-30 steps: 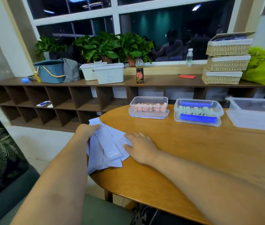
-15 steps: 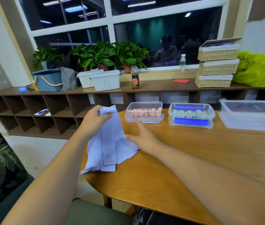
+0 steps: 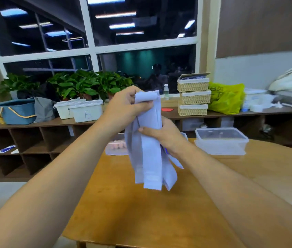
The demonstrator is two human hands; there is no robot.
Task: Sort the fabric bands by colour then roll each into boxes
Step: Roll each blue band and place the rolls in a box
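Bunch of pale lavender fabric bands held above wooden table, top end gripped by left hand, middle pinched by right hand, clear plastic box behind.

**A:** Where do we have the fabric bands?

**B:** We hold them up over the table. Our left hand grips the top and our right hand grips just below it.

**A:** What do we find behind them?

**B:** On the table's far side we see the left box, partly hidden by the bands. The right box is well apart from it.

**A:** And beyond the table?

**B:** We see the shelf unit running under the window. On top, left to right, we count a tote and two tubs with plants behind. Then come a bottle, three stacked baskets and a bag just beside them.
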